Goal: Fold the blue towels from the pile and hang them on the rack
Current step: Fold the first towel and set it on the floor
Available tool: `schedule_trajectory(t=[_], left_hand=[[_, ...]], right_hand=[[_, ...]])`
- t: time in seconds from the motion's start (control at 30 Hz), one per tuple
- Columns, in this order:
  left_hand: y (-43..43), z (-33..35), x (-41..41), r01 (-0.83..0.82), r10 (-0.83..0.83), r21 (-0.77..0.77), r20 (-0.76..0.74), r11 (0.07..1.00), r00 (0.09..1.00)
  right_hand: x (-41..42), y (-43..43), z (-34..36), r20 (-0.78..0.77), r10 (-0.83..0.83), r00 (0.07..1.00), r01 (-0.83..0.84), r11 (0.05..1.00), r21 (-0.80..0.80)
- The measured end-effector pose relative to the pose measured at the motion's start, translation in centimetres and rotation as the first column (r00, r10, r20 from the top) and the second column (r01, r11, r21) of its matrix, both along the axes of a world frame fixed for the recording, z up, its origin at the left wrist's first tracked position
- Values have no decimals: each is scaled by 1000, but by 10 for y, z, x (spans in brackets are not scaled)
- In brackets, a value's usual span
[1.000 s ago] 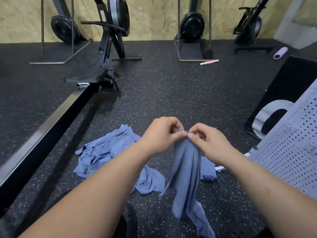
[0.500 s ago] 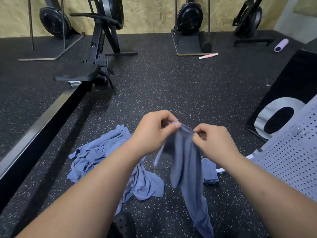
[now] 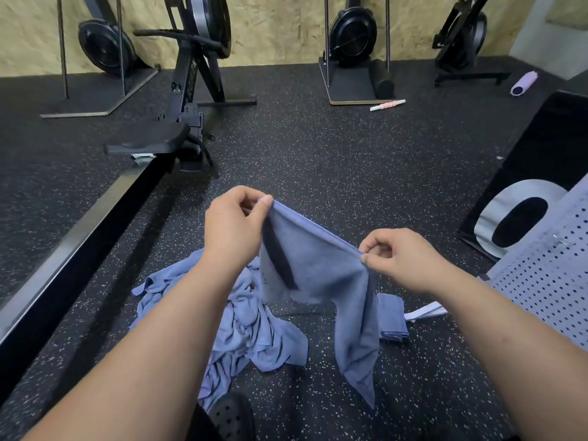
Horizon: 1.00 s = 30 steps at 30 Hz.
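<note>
Above the speckled black rubber floor (image 3: 318, 160), a soft blue terry towel (image 3: 321, 268) hangs between two bare hands. The left hand (image 3: 234, 230) pinches one end of its top edge between thumb and curled fingers. The right hand (image 3: 401, 259), lower and apart from it, pinches the other end the same way, so the hem runs taut and slanted between them. Below the right hand the cloth drops in a long twisted tail that ends near the floor. Behind it lies the crumpled pile of blue towels (image 3: 241, 323), and just beside the tail a flat folded blue towel (image 3: 393, 319) rests on the floor.

The step in hand looks like opening the towel out for its first fold. To do it well, both pinches should sit on true corners, with the hands brought level. A light shake would let the twist fall out before the corners meet. A grey perforated metal panel (image 3: 547, 281) stands at the right; whether it belongs to the rack I cannot tell from this angle.
</note>
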<state>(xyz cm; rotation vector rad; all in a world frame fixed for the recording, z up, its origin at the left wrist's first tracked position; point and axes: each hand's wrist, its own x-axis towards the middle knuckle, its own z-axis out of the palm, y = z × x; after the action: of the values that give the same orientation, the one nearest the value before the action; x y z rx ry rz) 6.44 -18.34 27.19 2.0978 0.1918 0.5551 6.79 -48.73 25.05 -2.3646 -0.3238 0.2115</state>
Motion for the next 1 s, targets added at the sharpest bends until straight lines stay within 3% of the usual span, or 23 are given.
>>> schedule_trajectory(t=[0.07,0.13,0.23,0.33,0.47,0.63,0.87,0.93,1.0], left_hand=[[-3,-6,-1,45,-44,13,-69,999,997],[-14,-9,-7,201,-197,9,-151,980,969],[-41,-13,-20,465,-452,2,-237,885,860],[-61,-19,-25,581,-563,4,-240,814,791],[-63,-17,-22,504,-497,-20,-210,863,842],[-59,-7,-18,380,-415,-255,-99,889,904],[-43,5,-12,165,-204,-519,-19,839,979],[-37,5,-9,101,-128,-494,-21,863,992],[-31,-1,-5,62,-82,-339,-43,939,996]], right_hand=[[0,3,-3,-24,-30,999,32,995,98],[-3,8,-3,-54,-33,998,45,970,238],[-6,18,5,-44,20,999,-2,920,391],[-9,27,10,-16,104,994,-86,889,450],[-5,23,8,-6,117,993,-101,883,457],[-2,9,3,-104,208,972,-155,912,379],[0,-2,4,-121,216,969,-177,947,266],[1,-5,5,-113,206,972,-170,949,264],[3,-6,3,-82,161,984,-134,955,263]])
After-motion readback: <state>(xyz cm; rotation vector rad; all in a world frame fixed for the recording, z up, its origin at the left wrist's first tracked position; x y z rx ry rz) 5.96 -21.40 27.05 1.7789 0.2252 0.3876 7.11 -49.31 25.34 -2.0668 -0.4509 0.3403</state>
